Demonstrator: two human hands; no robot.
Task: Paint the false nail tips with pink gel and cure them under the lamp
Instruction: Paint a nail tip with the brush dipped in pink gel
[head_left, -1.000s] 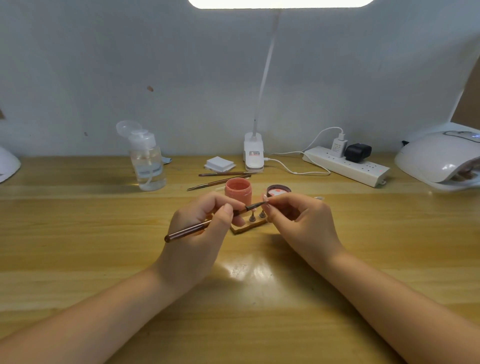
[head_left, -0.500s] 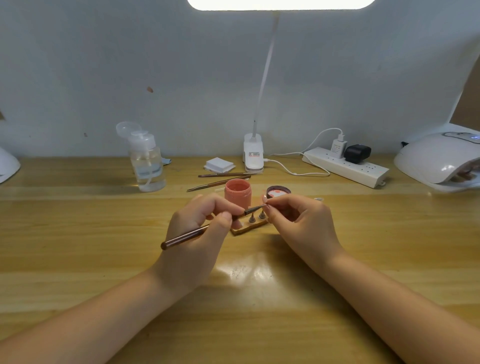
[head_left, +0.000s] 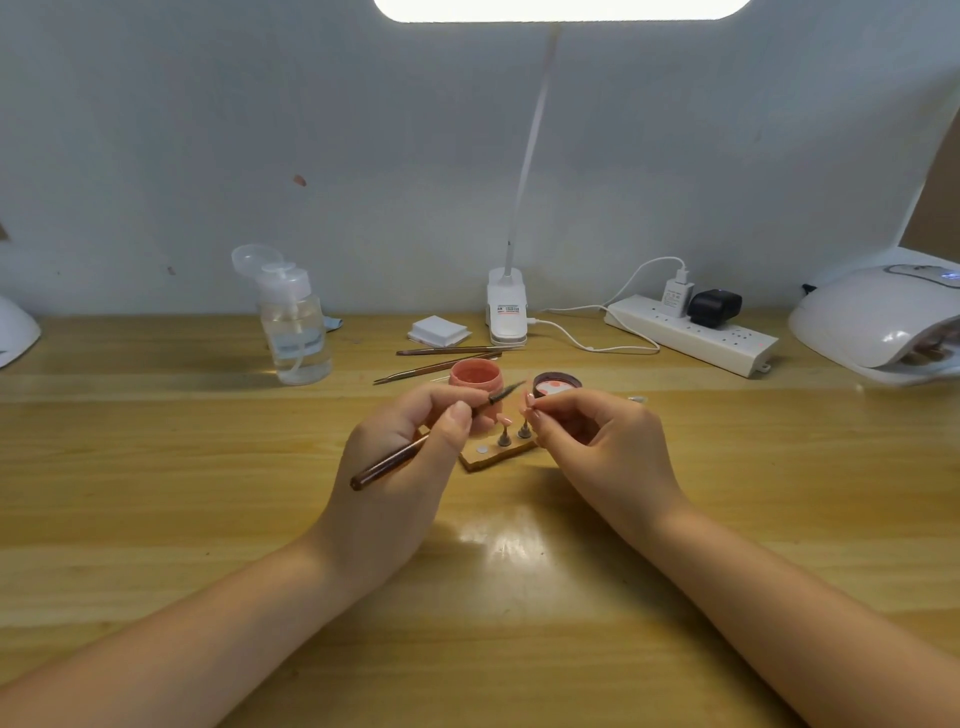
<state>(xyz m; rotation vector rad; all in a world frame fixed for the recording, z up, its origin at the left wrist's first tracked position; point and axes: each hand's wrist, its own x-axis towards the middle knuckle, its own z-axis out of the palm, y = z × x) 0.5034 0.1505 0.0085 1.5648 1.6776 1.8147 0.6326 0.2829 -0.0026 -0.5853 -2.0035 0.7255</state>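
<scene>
Nearest the viewer, two bare forearms reach forward over the glossy wooden tabletop (head_left: 156, 467) and meet at its middle. The left hand (head_left: 400, 457) has its grip closed on a slim dark-brown nail brush (head_left: 415, 451), pinched pen-fashion between thumb and fingers, the handle trailing back to the left and the bristle end raised, pointing right and away. The right hand (head_left: 597, 441) is curled, fingertips pinched at a small metal-footed nail stand (head_left: 524, 427) — whether it truly holds the stand or only steadies it is hard to tell. Between the hands lies a small flat wooden holder board (head_left: 493, 453) with a second stand carrying a pale pink false nail tip (head_left: 503, 420). This looks like the painting step, mid-way: the brush hovers between strokes or before a reload. The next move likely calls for a light, steady stroke on the tip, or a dip into the gel. Just beyond stand the open coral-pink gel jar (head_left: 475, 376) and its dark lid (head_left: 556, 385), lying inside-up. Farther back — spare brushes (head_left: 441, 351), a clear pump bottle (head_left: 296, 332), a white clip desk lamp (head_left: 506, 312), a white power strip (head_left: 691, 335), and at far right the white domed curing lamp (head_left: 878, 322), well apart from the tips.
</scene>
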